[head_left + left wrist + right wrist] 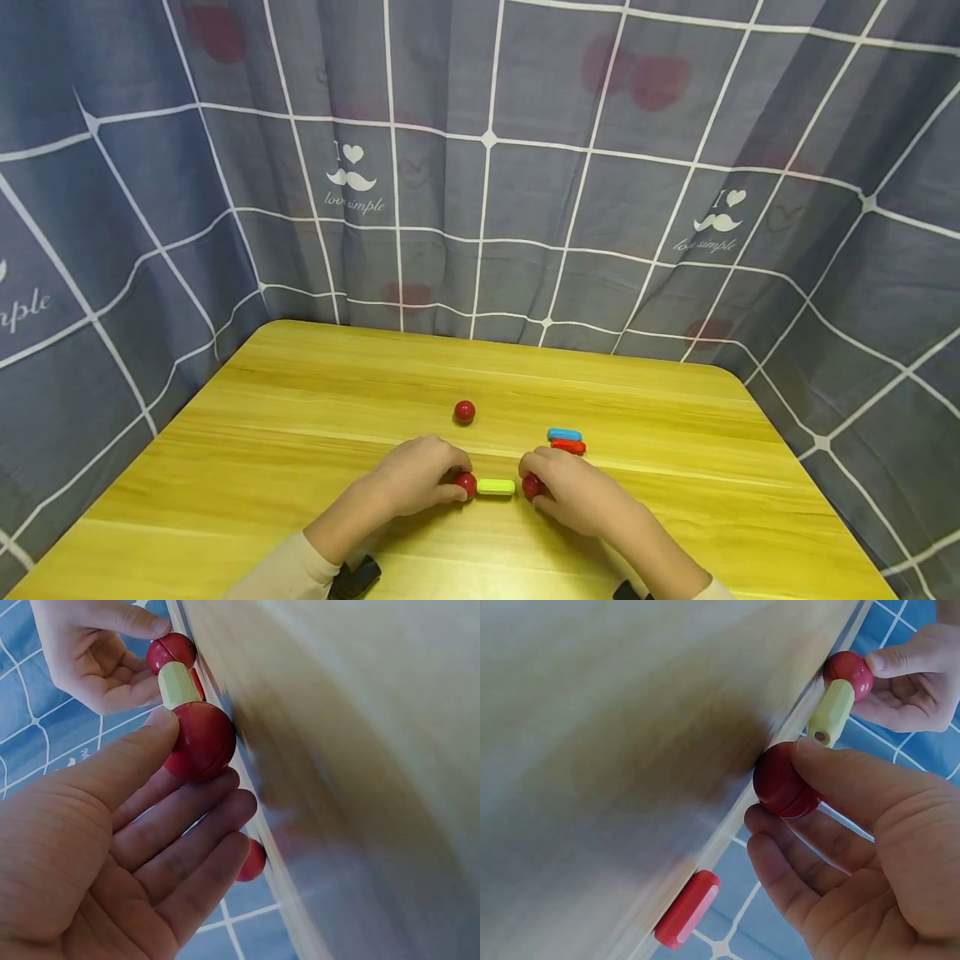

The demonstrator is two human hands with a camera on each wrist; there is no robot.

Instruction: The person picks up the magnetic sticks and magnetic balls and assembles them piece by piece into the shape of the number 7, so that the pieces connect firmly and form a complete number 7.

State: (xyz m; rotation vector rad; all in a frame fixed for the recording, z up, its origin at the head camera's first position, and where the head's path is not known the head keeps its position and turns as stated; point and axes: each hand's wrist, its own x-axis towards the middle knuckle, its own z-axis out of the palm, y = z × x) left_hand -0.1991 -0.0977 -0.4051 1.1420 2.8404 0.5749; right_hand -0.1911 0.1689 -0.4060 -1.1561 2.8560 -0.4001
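My left hand (416, 477) pinches a glossy red ball (467, 487) between thumb and fingers, low over the front middle of the table. From that ball a yellow-green ridged stick (496, 487) extends to the right; the right wrist view shows a hole in its free end. Just beyond this end, across a small gap in the head view, my right hand (576, 493) pinches a second red ball (784, 780). Whether the stick is fixed into the left ball or only touches it, I cannot tell.
A third red ball (464, 412) lies on the wooden table (337, 375) behind the left hand. Side by side behind the right hand are a blue stick (564, 434) and a red stick (570, 447). A grey-blue checked curtain (442, 192) surrounds the table's back and sides.
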